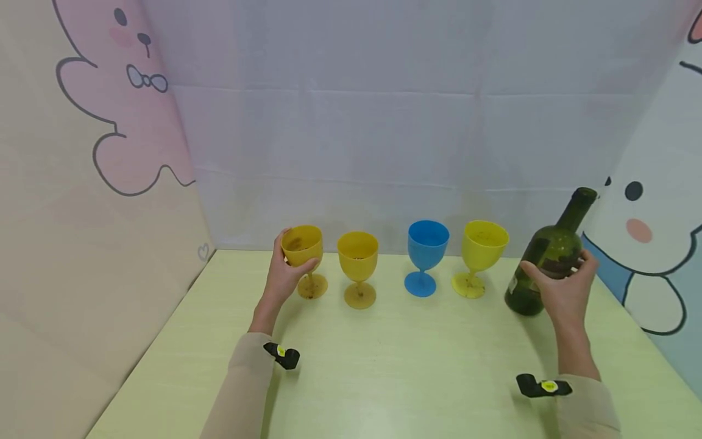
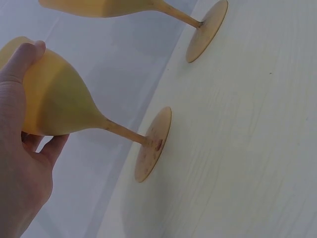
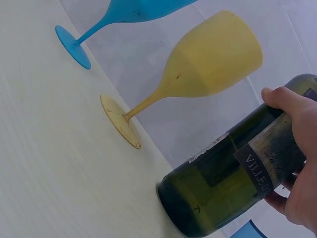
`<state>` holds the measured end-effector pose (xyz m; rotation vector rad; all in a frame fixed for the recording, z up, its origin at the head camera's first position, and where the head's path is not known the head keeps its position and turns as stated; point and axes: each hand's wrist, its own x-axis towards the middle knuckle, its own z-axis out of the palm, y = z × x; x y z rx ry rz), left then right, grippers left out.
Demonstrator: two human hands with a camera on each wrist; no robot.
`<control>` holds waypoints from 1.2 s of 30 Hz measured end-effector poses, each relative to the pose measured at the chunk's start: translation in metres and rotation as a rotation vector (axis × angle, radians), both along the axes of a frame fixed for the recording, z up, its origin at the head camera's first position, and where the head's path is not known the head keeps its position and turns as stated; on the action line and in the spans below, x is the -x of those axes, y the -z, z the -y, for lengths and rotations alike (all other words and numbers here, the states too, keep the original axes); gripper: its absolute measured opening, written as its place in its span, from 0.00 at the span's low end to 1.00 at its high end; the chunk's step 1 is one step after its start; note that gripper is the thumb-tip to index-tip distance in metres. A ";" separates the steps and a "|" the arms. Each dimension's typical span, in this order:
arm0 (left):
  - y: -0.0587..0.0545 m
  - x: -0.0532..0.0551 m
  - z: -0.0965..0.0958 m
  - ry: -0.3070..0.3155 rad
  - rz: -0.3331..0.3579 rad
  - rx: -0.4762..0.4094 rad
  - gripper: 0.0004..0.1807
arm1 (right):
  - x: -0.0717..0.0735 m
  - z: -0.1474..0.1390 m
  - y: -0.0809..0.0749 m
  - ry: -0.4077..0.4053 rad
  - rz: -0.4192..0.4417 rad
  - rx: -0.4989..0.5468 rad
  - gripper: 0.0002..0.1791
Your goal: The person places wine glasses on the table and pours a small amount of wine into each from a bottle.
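Note:
At the left end of a row of goblets, my left hand (image 1: 283, 273) grips the bowl of an orange-yellow goblet (image 1: 307, 242). Its thumb lies across the near side, and the fingers wrap behind. Dark specks mark the goblet's foot, seen close to the tabletop in the left wrist view. On the right, my right hand (image 1: 567, 292) holds a dark green wine bottle (image 1: 559, 244) round its body, thumb on one side and fingers on the other. The bottle carries a dark label (image 3: 265, 161) and appears upright in the head view, its base at the table surface.
Between the hands stand a second orange-yellow goblet (image 1: 358, 259), a blue goblet (image 1: 425, 250) and a bright yellow goblet (image 1: 482, 247), the last close to the bottle. The pale table (image 1: 395, 372) ends at a whitish cloth backdrop (image 1: 340, 134). Cartoon-printed sheets (image 1: 137, 122) flank both sides.

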<state>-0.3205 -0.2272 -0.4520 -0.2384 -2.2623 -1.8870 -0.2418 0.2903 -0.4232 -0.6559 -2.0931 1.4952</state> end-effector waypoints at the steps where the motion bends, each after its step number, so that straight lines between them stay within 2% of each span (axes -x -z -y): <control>1: -0.001 0.000 0.000 0.001 0.004 -0.001 0.53 | 0.000 0.000 0.000 -0.001 0.000 0.000 0.54; 4: -0.005 -0.003 0.000 0.002 0.019 0.000 0.53 | 0.001 0.000 0.000 -0.005 -0.004 0.006 0.54; 11: -0.025 -0.020 -0.006 0.005 0.026 0.020 0.52 | 0.002 0.000 0.000 -0.006 -0.005 0.020 0.54; 24: -0.026 -0.021 -0.007 0.008 0.032 0.016 0.51 | -0.003 0.002 -0.005 0.002 -0.012 0.042 0.56; 31: -0.024 -0.021 -0.005 0.010 0.037 0.016 0.51 | -0.004 0.006 -0.011 0.051 -0.106 0.048 0.51; 36: -0.025 -0.020 -0.004 0.018 0.041 0.026 0.51 | -0.009 0.007 -0.017 0.122 -0.214 -0.012 0.45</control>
